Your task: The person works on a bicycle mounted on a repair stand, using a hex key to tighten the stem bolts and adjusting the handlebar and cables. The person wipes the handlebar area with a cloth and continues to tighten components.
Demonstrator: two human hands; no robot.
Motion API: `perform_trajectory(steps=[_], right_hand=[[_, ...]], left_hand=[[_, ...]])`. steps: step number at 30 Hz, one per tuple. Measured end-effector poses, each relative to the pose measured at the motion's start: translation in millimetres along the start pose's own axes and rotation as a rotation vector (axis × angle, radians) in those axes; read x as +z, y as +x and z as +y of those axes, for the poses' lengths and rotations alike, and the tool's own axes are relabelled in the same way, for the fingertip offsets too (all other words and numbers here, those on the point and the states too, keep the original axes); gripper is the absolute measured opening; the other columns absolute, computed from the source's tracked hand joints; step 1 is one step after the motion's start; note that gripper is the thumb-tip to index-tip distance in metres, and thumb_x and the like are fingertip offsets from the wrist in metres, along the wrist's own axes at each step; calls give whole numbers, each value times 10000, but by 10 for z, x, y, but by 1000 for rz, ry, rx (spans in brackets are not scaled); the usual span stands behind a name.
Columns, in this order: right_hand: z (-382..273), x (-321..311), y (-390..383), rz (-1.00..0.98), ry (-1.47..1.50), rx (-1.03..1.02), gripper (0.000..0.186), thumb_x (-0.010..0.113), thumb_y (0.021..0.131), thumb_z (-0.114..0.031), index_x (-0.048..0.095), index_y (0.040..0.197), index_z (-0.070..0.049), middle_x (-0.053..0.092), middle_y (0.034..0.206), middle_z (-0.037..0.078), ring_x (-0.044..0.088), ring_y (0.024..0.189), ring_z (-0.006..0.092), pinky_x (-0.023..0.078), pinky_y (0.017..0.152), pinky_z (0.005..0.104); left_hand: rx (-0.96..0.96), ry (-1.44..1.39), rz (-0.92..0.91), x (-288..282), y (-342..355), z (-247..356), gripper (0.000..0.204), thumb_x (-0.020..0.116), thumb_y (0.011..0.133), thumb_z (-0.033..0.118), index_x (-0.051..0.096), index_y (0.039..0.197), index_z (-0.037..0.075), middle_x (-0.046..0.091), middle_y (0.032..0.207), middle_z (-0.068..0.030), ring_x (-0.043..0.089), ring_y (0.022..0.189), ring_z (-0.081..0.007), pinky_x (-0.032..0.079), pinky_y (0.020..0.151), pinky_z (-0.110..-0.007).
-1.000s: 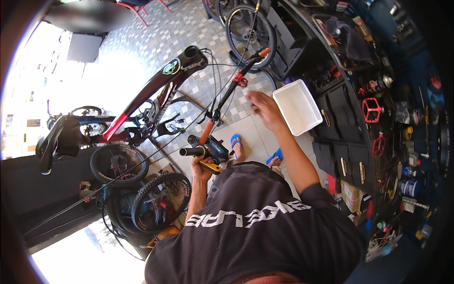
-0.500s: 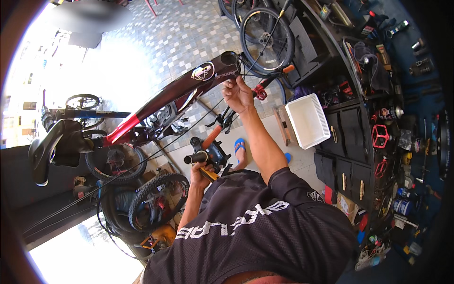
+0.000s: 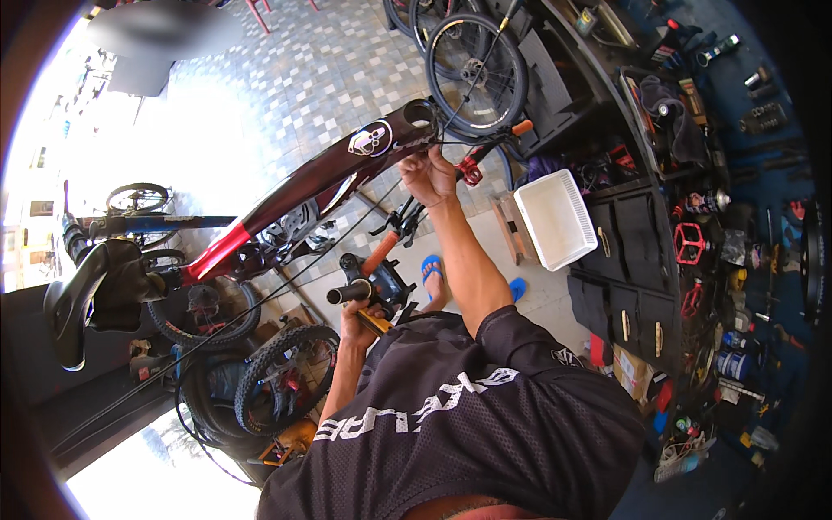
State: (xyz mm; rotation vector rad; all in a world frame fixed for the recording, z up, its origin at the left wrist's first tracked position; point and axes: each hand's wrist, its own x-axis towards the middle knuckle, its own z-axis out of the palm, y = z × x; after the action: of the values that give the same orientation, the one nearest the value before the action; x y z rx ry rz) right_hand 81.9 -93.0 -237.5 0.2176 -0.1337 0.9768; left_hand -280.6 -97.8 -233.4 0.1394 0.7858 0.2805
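A dark red bicycle frame (image 3: 312, 186) slants across the upper left, its open head tube (image 3: 419, 113) at the upper right end and a black saddle (image 3: 91, 299) at the other. Up against the underside of the head tube is my right hand (image 3: 431, 180), fingers curled beside thin black cables. What they pinch, if anything, is hidden. Lower down, my left hand (image 3: 357, 325) wraps around a yellow-and-black piece (image 3: 375, 322), just below a dark open-ended tube (image 3: 349, 293). How these parts join is unclear. Beyond that tube hangs a handlebar with a brake lever (image 3: 406, 224).
A white plastic basket (image 3: 555, 221) stands right of my right forearm. Black drawers (image 3: 637, 225) and a tool-covered wall (image 3: 763, 260) line the right. Loose wheels (image 3: 286, 381) lie lower left, and another wheel (image 3: 477, 74) leans at the back. A long cable crosses the left side.
The view has shifted slightly, so most things sit a little farther left. My right hand remains at the head tube, its fingers slightly rearranged. The left hand keeps its grip.
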Motion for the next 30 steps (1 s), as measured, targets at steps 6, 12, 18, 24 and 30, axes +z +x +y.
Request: perform_trajectory(steps=[6,12,18,24,30], right_hand=[[-35,97,-149,128,-75,7,194,739,995,-248,711,1129,-112,678,989,-12,521,761,121,444,712,291],[-297,189,-989,217,-214,72,171,663,1048,-256,660,1172,-138,667,1113,-14,498,769,98,422,674,251],[-620,672,-1609,147,-258,51,177,626,1070,-262,691,1181,-142,674,1102,-11,492,771,94,426,680,243],[-1275,1151,-2202,115,-398,-92,258,643,1056,-343,693,1093,-93,673,1065,23,447,662,62,420,673,246],[-1977,1938,-3198,475,-877,-288,232,696,1030,-200,697,1195,-38,686,1083,14,441,676,39,406,658,222]], left_hand=[[7,12,10,-83,52,10,386,591,862,33,634,1246,22,704,1191,-135,537,673,-115,525,675,-294],[19,38,-5,-1,54,-48,407,585,855,34,618,1260,6,696,1191,-141,543,687,-114,532,680,-292],[-26,19,22,-10,17,-157,417,595,850,22,613,1266,8,693,1185,-157,530,680,-107,526,686,-295],[-31,94,-42,-12,86,-362,424,607,870,27,611,1295,32,695,1205,-180,549,698,-115,540,701,-296],[-35,196,-66,-134,79,-706,452,681,850,51,618,1296,13,696,1174,-123,526,712,-118,517,711,-292]])
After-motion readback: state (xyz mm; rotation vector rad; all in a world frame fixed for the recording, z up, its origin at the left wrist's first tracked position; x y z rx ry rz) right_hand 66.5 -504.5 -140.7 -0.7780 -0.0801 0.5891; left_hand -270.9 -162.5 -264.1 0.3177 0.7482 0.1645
